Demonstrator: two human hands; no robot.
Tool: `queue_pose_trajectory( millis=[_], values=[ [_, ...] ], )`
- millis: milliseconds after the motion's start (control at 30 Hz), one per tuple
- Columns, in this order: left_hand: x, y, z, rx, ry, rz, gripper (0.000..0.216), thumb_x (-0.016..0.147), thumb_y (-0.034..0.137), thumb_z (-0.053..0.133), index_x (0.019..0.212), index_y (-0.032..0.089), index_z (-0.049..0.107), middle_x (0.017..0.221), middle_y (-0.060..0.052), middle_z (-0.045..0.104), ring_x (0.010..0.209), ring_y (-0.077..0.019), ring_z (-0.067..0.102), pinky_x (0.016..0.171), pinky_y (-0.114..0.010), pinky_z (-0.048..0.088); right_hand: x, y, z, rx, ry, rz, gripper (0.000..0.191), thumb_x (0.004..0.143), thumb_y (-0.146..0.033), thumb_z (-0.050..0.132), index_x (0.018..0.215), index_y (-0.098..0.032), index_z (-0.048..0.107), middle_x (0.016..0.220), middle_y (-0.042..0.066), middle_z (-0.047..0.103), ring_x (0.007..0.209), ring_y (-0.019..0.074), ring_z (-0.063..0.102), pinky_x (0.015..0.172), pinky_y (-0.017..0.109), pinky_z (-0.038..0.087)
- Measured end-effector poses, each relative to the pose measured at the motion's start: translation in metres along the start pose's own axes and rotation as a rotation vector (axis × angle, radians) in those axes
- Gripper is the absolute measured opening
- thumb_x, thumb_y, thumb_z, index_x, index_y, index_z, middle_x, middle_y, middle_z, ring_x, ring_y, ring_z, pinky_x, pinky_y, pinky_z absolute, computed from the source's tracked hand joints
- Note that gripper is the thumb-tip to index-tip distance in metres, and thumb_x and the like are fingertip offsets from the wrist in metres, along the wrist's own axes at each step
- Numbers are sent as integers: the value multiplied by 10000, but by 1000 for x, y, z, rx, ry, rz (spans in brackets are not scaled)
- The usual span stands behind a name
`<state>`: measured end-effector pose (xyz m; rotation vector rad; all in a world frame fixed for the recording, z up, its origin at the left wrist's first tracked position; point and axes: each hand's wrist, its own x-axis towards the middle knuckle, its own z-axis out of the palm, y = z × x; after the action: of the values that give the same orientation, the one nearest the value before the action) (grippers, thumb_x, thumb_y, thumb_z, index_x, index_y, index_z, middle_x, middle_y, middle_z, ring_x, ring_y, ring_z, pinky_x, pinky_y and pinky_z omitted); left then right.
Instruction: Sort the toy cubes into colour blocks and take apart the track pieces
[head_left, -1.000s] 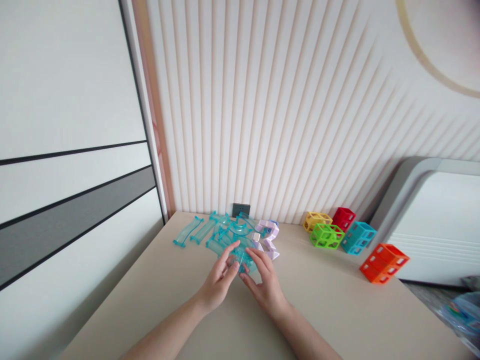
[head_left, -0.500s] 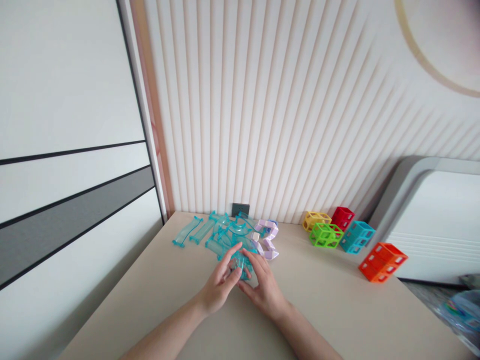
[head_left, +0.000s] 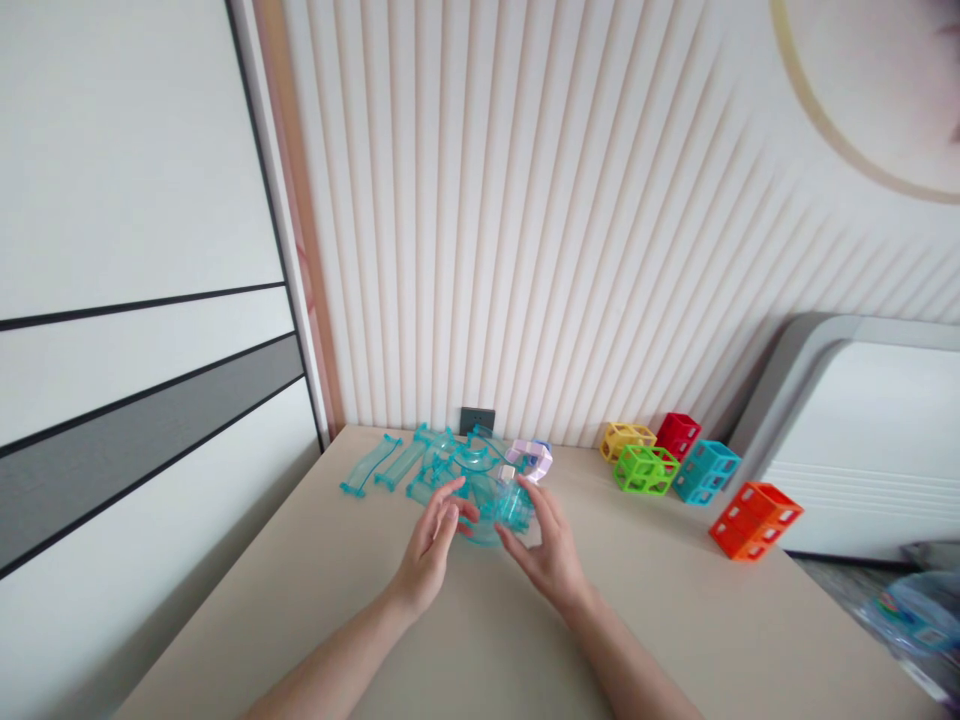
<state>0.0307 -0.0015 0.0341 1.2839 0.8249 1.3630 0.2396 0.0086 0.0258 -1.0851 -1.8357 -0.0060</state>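
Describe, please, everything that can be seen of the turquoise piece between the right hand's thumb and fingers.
The turquoise piece looks like see-through plastic, compact, with paler glints; blur hides its exact shape and parts. It sits between the thumb and fingers of the right hand, though firm contact cannot be confirmed. The lilac piece shows beyond it, and the left hand is apart from it. Whether it touches anything underneath is unclear.

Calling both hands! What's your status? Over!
Left hand: open, apparently empty. Right hand: holding a small see-through teal plastic piece. Possibly in the way: lilac-and-white segmented toy just behind it, partly hidden.
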Motion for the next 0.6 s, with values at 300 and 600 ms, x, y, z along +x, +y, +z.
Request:
queue_pose_trajectory(
  millis=[300, 600],
  values=[
    [-3, -1, 2, 15, -108, -38, 492, 980, 547, 501, 1298, 180, 574, 880, -52, 702, 797, -192, 623, 812, -360, 497, 15, 82, -41, -551, 24, 511, 710, 926, -471, 530, 1473, -38, 399, 1290, 229, 643, 1196, 340, 600, 1037, 442, 446],
    [-3, -2, 3, 30, -142, -48, 503, 970, 565, 507, 1283, 181, 596, 830, -40, 700, 779, -193, 625, 805, -351, 497, 12, 95, -44, -747, -266, 676, 718, 950, -364, 494, 1562, -70, 259, 1297, 207, 656, 1180, 333, 621, 954, 401, 463]
  ],
)
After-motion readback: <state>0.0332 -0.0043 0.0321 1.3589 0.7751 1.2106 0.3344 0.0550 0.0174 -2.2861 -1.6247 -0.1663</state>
